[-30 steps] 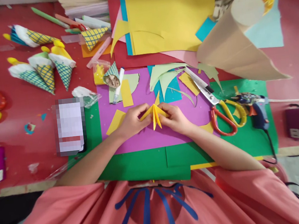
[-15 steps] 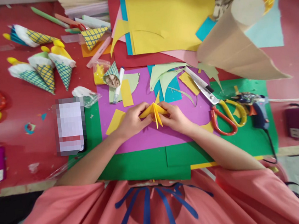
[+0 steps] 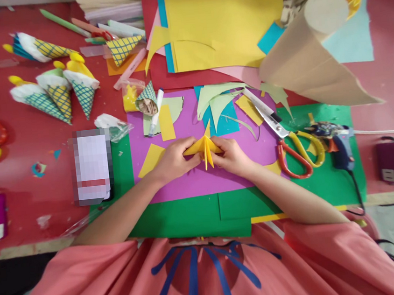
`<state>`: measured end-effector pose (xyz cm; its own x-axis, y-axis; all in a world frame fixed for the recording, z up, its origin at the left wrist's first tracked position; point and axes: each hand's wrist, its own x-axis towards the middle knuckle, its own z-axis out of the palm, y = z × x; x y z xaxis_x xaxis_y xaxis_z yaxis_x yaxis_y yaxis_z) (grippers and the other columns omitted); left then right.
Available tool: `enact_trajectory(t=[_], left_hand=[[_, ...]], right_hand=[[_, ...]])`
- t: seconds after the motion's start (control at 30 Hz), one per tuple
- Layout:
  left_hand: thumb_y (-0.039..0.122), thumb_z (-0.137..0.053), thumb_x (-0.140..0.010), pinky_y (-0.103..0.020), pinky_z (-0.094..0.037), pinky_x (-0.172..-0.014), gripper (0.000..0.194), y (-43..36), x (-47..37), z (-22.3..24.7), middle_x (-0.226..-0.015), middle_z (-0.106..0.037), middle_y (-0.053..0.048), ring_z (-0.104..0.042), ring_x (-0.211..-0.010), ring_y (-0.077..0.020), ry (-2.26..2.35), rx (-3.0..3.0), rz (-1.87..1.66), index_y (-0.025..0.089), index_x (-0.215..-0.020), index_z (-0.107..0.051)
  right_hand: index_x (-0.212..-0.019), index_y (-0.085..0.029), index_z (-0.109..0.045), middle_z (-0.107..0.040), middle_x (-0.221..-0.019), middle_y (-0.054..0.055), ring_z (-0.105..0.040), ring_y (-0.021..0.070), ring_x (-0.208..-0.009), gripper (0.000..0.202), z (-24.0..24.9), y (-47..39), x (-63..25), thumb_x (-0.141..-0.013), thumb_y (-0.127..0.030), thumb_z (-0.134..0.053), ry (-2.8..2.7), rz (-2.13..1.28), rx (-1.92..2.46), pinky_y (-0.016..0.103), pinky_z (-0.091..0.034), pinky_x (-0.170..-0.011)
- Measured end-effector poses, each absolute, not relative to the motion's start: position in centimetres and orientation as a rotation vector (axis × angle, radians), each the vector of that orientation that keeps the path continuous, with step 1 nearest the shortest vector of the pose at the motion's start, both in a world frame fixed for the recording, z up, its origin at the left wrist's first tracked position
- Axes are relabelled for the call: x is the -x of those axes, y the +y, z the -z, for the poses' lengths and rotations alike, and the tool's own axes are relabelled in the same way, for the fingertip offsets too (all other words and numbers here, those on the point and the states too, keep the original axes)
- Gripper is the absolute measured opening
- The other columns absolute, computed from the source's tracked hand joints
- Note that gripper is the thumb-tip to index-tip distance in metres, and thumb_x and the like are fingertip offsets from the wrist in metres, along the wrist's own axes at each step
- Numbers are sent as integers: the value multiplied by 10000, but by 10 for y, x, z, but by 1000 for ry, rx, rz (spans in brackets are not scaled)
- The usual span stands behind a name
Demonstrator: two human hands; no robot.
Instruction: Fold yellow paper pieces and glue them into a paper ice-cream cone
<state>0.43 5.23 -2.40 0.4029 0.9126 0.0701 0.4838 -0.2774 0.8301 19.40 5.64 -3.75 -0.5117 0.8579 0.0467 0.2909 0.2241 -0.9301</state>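
Note:
A folded yellow paper piece (image 3: pixel 206 147), pointed like a star, is held between my two hands over the purple sheet (image 3: pixel 187 186). My left hand (image 3: pixel 179 158) pinches its left point between thumb and fingers. On the other side, my right hand (image 3: pixel 231 154) grips the right point the same way. Two folded flaps stick out toward me, and one point rises away from me. Yellow paper strips (image 3: pixel 152 159) lie beside my left hand. Large scissors (image 3: pixel 281 131) with red and yellow handles rest to the right of my right hand.
A glue gun (image 3: pixel 343 148) lies at the right on green sheets (image 3: pixel 186 216). A big brown paper cone (image 3: pixel 309 60) stands at the back right, near stacked yellow paper (image 3: pixel 225 17). Small patterned cones (image 3: pixel 60 98) and a pixelated phone-like object (image 3: pixel 92 167) are at the left.
The yellow folded piece has tilted slightly in my fingers, its far point shifting a little. Both hands keep their grip in nearly the same place.

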Motion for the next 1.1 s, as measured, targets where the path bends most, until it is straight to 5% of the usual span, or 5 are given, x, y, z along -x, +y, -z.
enact_trajectory(t=[0.3, 0.53, 0.77, 1.1], left_hand=[[233, -564, -759, -235, -327, -538, 183, 49, -6, 21, -609, -436, 52, -411, -553, -95, 1172, -1909, -703, 200, -677, -404], [193, -520, -742, -250, -322, -551, 150, 52, -5, 24, -575, -402, 55, -393, -539, -104, 1117, -2051, -703, 203, -656, -397], [207, -506, -793, -270, -324, -552, 241, 52, -5, 28, -534, -377, 56, -342, -500, -107, 1073, -2207, -798, 212, -618, -340], [236, -573, -830, -267, -410, -631, 79, 49, -2, 31, -663, -599, 20, -512, -622, -126, 1092, -2242, -917, 214, -770, -525]], right_hand=[[-653, -209, -350, -378, -579, -59, -337, 65, -514, 257, 33, 56, -194, -865, -260, -486, -2016, -1214, 970, 218, -274, -509], [-862, -173, -548, -603, -746, 8, -492, 94, -606, 88, 34, 52, -193, -849, -257, -526, -1959, -1148, 1064, 216, -385, -571], [-856, -179, -571, -643, -754, 35, -552, 124, -651, 83, 33, 52, -195, -876, -234, -513, -2046, -1019, 974, 236, -430, -612], [-856, -198, -524, -625, -737, 22, -551, 126, -650, 25, 34, 49, -193, -840, -190, -541, -2069, -853, 901, 242, -444, -606]])
